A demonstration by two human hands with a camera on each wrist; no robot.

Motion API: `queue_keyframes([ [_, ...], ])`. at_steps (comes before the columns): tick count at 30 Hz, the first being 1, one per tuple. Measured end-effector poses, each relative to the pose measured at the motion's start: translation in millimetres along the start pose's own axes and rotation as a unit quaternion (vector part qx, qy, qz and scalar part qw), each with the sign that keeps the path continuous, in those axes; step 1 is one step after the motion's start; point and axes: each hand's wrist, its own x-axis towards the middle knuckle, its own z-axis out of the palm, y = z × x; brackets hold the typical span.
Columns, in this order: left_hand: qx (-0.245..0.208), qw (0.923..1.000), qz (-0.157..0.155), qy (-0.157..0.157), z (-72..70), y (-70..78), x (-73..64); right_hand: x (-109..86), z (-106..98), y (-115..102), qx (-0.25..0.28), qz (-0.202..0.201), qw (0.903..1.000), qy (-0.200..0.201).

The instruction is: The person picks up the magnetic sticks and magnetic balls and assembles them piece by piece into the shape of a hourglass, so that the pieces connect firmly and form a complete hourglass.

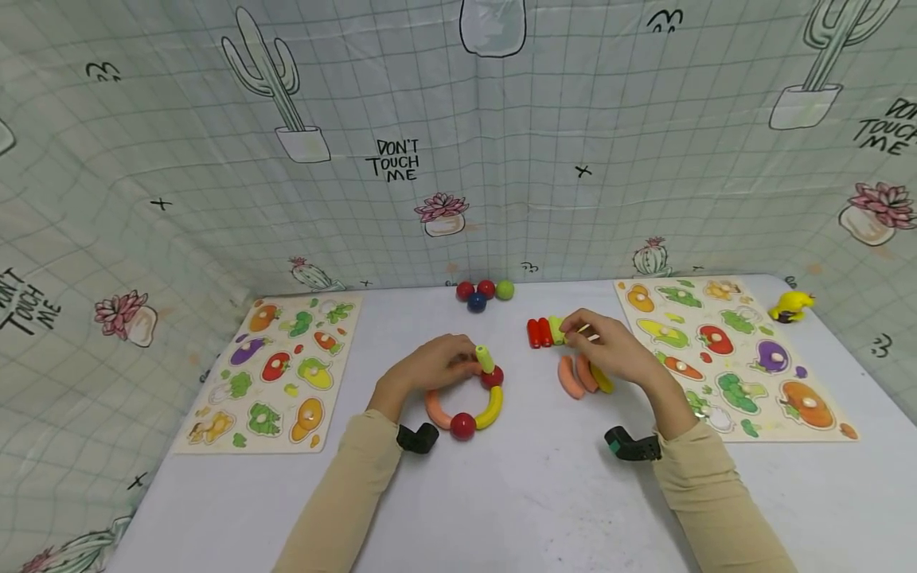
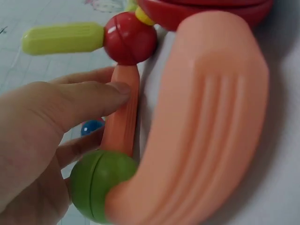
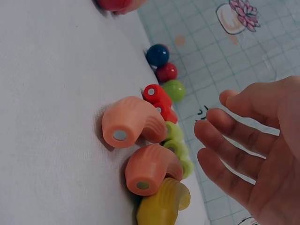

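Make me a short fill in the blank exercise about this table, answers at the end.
1. The ____ hand touches the ring.
2. A light green rod sticks up from a ____ ball.
3. The far green ball sits with two red balls and one coloured ____.
4. The red rods near the right hand number ____.
Missing: left; red; blue; two.

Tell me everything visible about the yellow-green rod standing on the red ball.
The yellow-green rod is short, straight and plastic-looking, with lengthwise grooves and a blunt free end. It sticks up from the red ball, leaning slightly left in the head view, its lower end against the ball. The left hand is near but appears not to touch it.
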Motion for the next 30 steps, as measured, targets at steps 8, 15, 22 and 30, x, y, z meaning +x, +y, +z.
queue_keyframes([
  [8, 0.026, 0.9987, -0.043, 0.005, 0.2, 5.2, 4.5, -0.1, -1.8, -1.6, -0.008, 0.011, 0.9999, 0.002],
  [15, 0.046, 0.9932, -0.104, 0.024, -1.8, 4.7, -2.2, -1.0, -4.0, 0.4, -0.009, 0.015, 0.9998, 0.003],
  [22, 0.013, 0.9915, -0.119, 0.05, -0.6, -4.1, -16.3, -1.5, -5.5, 0.6, -0.011, 0.009, 0.9999, 0.003],
  [30, -0.115, 0.9911, -0.01, 0.066, 9.7, -13.0, -16.9, -1.2, -2.7, 1.4, -0.007, 0.014, 0.9999, -0.004],
])
